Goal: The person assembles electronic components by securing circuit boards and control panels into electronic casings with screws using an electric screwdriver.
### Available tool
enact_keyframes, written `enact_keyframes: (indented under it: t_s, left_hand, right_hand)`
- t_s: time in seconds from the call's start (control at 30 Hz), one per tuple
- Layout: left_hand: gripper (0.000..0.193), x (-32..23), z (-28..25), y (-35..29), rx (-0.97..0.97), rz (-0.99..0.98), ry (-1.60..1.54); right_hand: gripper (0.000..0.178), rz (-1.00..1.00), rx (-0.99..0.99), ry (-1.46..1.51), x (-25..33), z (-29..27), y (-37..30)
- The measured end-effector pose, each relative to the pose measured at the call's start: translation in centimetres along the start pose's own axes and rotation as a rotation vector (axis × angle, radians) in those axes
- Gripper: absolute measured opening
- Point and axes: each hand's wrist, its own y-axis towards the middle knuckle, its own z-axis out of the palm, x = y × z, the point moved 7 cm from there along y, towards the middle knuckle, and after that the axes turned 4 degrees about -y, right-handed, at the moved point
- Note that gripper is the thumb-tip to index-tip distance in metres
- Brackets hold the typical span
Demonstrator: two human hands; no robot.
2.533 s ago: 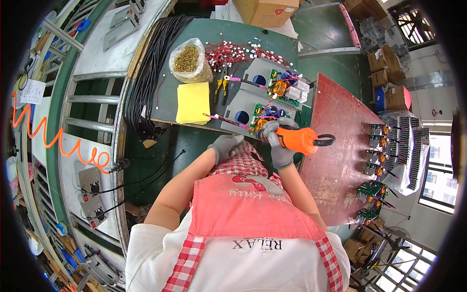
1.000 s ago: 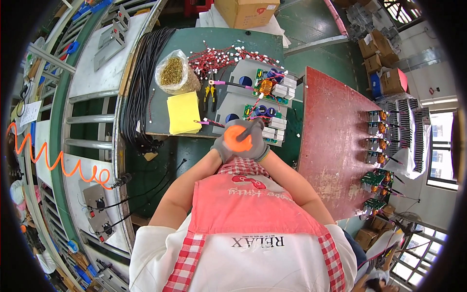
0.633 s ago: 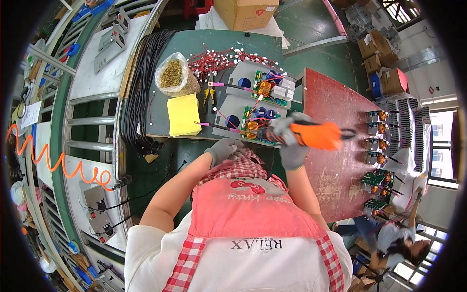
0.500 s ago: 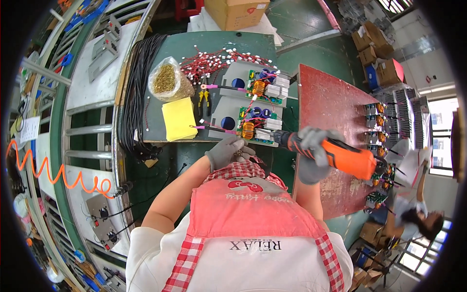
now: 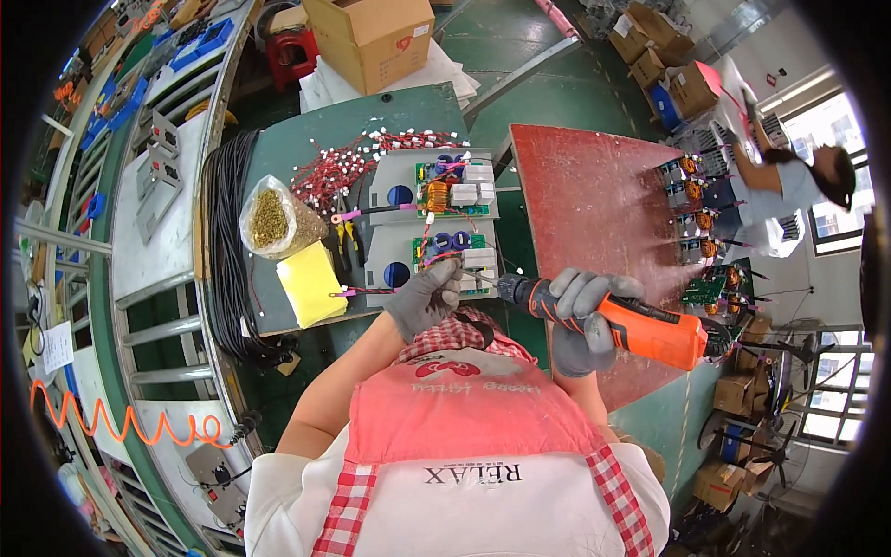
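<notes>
In my gloved right hand is an orange and black power screwdriver, lying level with its bit toward the left. My gloved left hand is closed, fingertips pinched at the tip of the bit; whatever they hold is too small to make out. Just beyond it lies a grey metal plate carrying a green circuit board with blue capacitors and white blocks. A second plate with a similar board sits behind. Left of them are yellow-handled pliers and a stack of yellow paper.
A bag of small brass-coloured parts and a heap of red wires occupy the green table. Black cables hang at its left. Several boards line the red table, where a co-worker stands beyond.
My left hand, earlier palm up with small metal pieces in it, has closed at the bit tip. The screwdriver has come away from the near board. My view has shifted; the co-worker has moved farther off.
</notes>
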Motion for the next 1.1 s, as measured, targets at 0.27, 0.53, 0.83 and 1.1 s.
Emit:
enact_keyframes:
  t_s: [0.27, 0.53, 0.83, 1.1]
  left_hand:
    - [0.03, 0.4, -0.4, 1.3, -0.021, -0.058, -0.061]
    - [0.027, 0.2, 1.3, 1.9, 0.045, -0.065, -0.061]
    - [0.022, -0.5, 1.5, 2.3, 0.015, -0.028, -0.061]
    - [0.023, -0.3, 2.6, 1.6, -0.042, 0.108, 0.005]
  right_hand:
    - [0.047, 0.035, -0.002, 0.016, -0.9, -0.5, 0.3]
    - [0.048, 0.037, 0.006, 0.021, -2.0, -1.2, 1.0]
    - [0.049, 0.047, -0.027, 0.004, -3.2, -1.9, 1.8]
    - [0.046, 0.089, -0.125, -0.014, -3.8, -2.4, 1.5]
